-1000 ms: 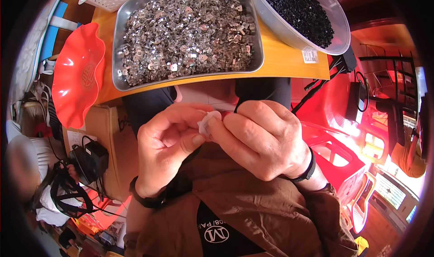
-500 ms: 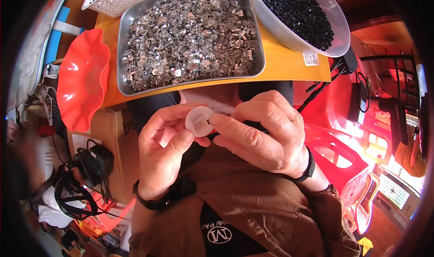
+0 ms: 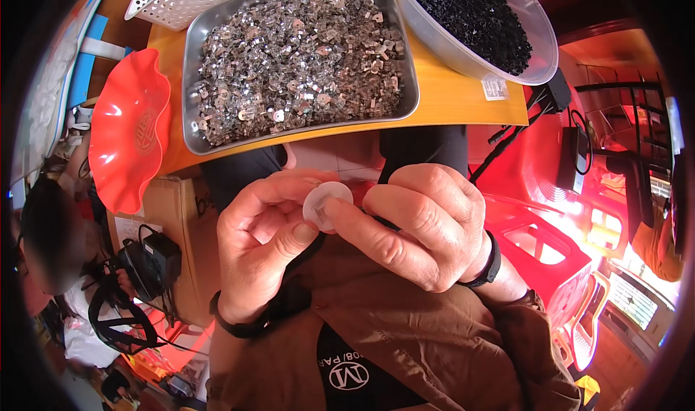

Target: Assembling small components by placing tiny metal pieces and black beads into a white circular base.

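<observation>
A small round white plastic disc is held over my lap, just off the table's front edge. My left hand pinches its left rim between thumb and fingers. The index fingertip of my right hand presses on the disc's face and covers part of it. The other fingers of that hand are curled in, and whether they hold a small part is hidden. Beyond my hands, a metal tray full of small shiny metal clips sits on the table. Right of it stands a clear plastic tub of small black pieces.
A red wavy-edged dish lies at the table's left. Behind the tray is a white perforated basket. A cardboard box stands below left, a red plastic stool at right. A person's dark-haired head is at far left.
My right index fingertip has moved from the disc's right edge onto its face. The disc has shifted slightly right and up. My left hand keeps its pinch.
</observation>
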The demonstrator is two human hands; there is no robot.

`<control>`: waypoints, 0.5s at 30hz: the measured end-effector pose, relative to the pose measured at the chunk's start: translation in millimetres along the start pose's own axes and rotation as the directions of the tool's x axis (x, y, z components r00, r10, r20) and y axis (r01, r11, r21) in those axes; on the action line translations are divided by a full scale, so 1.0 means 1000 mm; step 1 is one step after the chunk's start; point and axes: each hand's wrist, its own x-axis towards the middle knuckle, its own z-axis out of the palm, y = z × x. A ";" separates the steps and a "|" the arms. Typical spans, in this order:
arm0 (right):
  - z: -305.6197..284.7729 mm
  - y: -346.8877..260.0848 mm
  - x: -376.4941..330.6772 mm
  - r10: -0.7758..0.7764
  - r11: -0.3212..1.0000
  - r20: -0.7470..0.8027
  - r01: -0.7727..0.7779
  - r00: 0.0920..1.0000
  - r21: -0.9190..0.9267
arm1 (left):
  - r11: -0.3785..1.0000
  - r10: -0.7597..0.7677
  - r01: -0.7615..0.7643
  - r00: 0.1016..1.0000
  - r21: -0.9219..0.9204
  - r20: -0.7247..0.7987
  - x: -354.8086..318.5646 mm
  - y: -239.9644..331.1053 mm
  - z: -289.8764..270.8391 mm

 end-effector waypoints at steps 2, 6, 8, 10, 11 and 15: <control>-0.001 0.000 0.000 0.008 1.000 0.013 -0.008 1.000 0.001 | 1.000 -0.008 0.008 1.000 -0.001 -0.002 0.000 0.000 0.000; -0.001 0.004 0.001 -0.024 1.000 0.029 0.023 0.999 0.012 | 1.000 -0.016 0.016 1.000 0.004 -0.001 0.001 -0.001 0.000; -0.001 0.003 0.001 -0.044 0.999 0.041 0.043 0.998 0.031 | 1.000 -0.015 0.015 1.000 0.020 0.000 0.001 -0.001 -0.001; -0.002 0.002 0.001 -0.016 0.998 0.086 0.010 0.996 0.067 | 0.999 -0.015 0.015 1.000 0.038 0.000 0.001 -0.002 -0.002; -0.001 0.001 0.002 -0.014 0.998 0.087 0.008 0.996 0.068 | 0.995 0.015 -0.017 1.000 0.099 0.018 0.001 -0.002 -0.004; -0.002 -0.002 0.005 0.036 0.994 0.159 -0.051 0.987 0.093 | 0.986 0.038 -0.040 0.999 0.162 0.017 0.001 -0.005 -0.005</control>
